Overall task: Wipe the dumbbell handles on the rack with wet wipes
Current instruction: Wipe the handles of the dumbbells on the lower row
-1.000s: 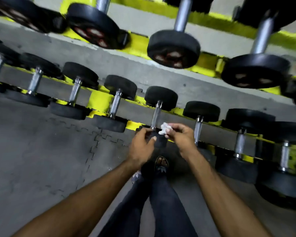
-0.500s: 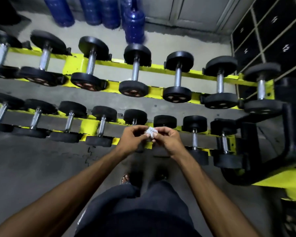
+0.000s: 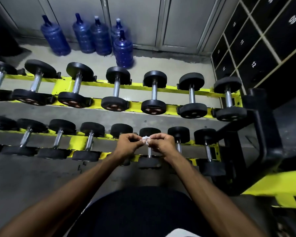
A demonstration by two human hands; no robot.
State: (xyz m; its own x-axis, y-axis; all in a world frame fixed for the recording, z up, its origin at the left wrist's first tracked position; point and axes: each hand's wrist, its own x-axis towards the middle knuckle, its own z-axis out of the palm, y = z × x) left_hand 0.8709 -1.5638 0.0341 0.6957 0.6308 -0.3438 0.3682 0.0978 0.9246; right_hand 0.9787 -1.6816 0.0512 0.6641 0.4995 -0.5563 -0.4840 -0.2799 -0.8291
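Observation:
A small crumpled white wet wipe [image 3: 146, 139] is pinched between both hands above the lower row of the yellow rack [image 3: 79, 142]. My left hand [image 3: 128, 144] holds its left side and my right hand [image 3: 162, 144] its right side. Directly under the wipe sits a small black dumbbell whose chrome handle [image 3: 149, 152] shows between my wrists. Several more dumbbells fill the lower row, and larger ones with chrome handles [image 3: 154, 93] lie on the upper row.
Several blue water jugs [image 3: 123, 50] stand on the floor behind the rack by grey cabinet doors. Black numbered lockers [image 3: 253, 48] line the right wall. A black and yellow machine frame [image 3: 263, 151] stands at the right. Grey floor mats lie at left.
The view has lifted from the lower row, so both rows, the jugs and lockers now show. Both hands stay together on the wipe, which sits one dumbbell further right.

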